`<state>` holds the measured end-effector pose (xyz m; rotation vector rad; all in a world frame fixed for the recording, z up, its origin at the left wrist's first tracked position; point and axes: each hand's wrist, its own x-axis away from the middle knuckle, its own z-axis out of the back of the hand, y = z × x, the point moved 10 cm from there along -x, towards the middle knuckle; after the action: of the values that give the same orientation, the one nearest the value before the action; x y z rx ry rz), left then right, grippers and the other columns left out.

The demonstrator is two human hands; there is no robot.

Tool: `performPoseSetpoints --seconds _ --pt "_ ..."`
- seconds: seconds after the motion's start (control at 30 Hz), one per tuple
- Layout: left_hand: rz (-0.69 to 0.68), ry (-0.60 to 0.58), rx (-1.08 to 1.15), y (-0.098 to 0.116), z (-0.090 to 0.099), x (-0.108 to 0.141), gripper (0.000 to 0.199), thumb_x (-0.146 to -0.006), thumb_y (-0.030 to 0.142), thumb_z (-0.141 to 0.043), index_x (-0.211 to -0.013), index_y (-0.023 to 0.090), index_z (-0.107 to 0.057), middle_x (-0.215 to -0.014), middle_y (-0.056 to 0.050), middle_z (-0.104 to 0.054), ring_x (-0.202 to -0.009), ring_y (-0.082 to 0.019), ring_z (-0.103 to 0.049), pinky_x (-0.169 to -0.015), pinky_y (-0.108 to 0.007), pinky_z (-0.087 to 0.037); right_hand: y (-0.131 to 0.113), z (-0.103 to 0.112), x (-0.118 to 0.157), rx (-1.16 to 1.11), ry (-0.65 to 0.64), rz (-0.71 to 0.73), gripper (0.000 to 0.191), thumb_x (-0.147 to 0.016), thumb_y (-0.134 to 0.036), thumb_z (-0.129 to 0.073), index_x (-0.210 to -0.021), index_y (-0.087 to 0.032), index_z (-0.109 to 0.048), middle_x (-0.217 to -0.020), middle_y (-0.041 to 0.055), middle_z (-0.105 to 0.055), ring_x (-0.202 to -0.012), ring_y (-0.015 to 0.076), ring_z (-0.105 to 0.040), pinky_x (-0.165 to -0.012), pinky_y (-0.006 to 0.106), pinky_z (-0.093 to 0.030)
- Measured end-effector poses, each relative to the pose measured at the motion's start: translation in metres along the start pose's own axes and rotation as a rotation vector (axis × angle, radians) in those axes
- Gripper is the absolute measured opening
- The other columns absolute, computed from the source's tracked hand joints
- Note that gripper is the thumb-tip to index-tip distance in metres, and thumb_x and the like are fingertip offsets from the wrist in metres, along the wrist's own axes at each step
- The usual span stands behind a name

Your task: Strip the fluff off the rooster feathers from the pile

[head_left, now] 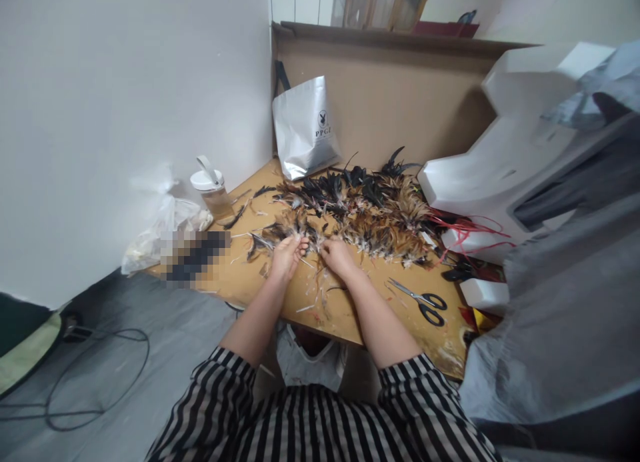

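Note:
My left hand (289, 255) is closed in a pinch on the quill ends of some brown and black feathers (285, 226) just above the table. Close to its right, my right hand (338, 257) has its fingers curled down and pressed together on dark feathers (316, 235); the exact spot it grips is partly hidden. Behind both hands lie dense rows of feathers, black ones (345, 189) at the back and brown ones (385, 232) in front. A few loose dark feathers (242, 212) are scattered to the left.
Black-handled scissors (423, 301) lie right of my right forearm on the wooden table (370, 315). A silver bag (304, 132), a lidded bottle (213, 192) and a plastic bag (173, 225) stand behind and left. Red string (470, 230) hangs by white foam (465, 172) at right.

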<state>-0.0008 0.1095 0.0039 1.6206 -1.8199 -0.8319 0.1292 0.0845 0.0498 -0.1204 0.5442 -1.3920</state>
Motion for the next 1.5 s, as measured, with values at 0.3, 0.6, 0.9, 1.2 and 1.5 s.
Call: performPoseSetpoints --seconds 0.3,0.6,0.9,1.2,1.5 --pt "0.005 -0.058 -0.037 -0.003 -0.005 0.001 0.021 -0.066 0.024 -0.066 -0.082 0.01 -0.064 -0.081 -0.007 -0.066 -0.061 -0.006 -0.057 -0.052 -0.015 -0.042 0.035 0.005 0.004 -0.664 0.031 -0.129 0.016 -0.069 -0.033 -0.053 -0.071 -0.017 -0.055 -0.055 -0.0017 -0.053 -0.048 0.0105 -0.046 -0.051 0.022 -0.036" --pt "0.081 -0.151 -0.071 -0.01 -0.021 0.009 0.017 -0.064 0.022 -0.067 -0.075 0.009 -0.064 -0.105 -0.012 -0.062 -0.067 -0.008 -0.059 -0.058 -0.017 -0.044 0.021 -0.006 0.007 -0.75 -0.118 -0.058 0.015 -0.063 -0.028 -0.057 -0.07 -0.014 -0.057 -0.057 -0.0034 -0.052 -0.048 0.0069 -0.041 -0.048 0.019 -0.032" --pt "0.09 -0.124 0.02 -0.01 -0.016 0.007 0.013 -0.069 0.017 -0.064 -0.079 0.009 -0.064 -0.081 -0.008 -0.065 -0.069 -0.008 -0.06 -0.064 -0.016 -0.046 0.038 0.025 0.007 -0.648 0.211 -0.157 0.023 -0.065 -0.028 -0.054 -0.082 -0.014 -0.061 -0.074 0.003 -0.059 -0.059 0.0115 -0.047 -0.059 0.024 -0.039" --pt "0.115 -0.012 0.299 -0.007 -0.001 0.001 0.012 -0.077 0.007 -0.051 -0.074 0.013 -0.062 -0.079 -0.003 -0.064 -0.071 -0.004 -0.059 -0.064 -0.01 -0.046 0.022 0.044 0.014 -0.728 0.331 -0.145 0.031 -0.069 -0.041 -0.056 -0.051 -0.017 -0.051 -0.058 0.0003 -0.05 -0.059 0.0121 -0.046 -0.061 0.025 -0.037" --pt "0.221 -0.119 0.22 -0.018 -0.019 0.012 0.009 -0.076 0.009 -0.054 -0.075 0.013 -0.062 -0.081 -0.004 -0.063 -0.068 -0.004 -0.058 -0.061 -0.011 -0.047 0.001 -0.025 0.013 -1.343 0.014 -0.349 0.032 -0.058 -0.044 -0.066 -0.067 -0.017 -0.051 -0.045 -0.0074 -0.04 -0.037 0.0043 -0.027 -0.038 0.019 -0.018"
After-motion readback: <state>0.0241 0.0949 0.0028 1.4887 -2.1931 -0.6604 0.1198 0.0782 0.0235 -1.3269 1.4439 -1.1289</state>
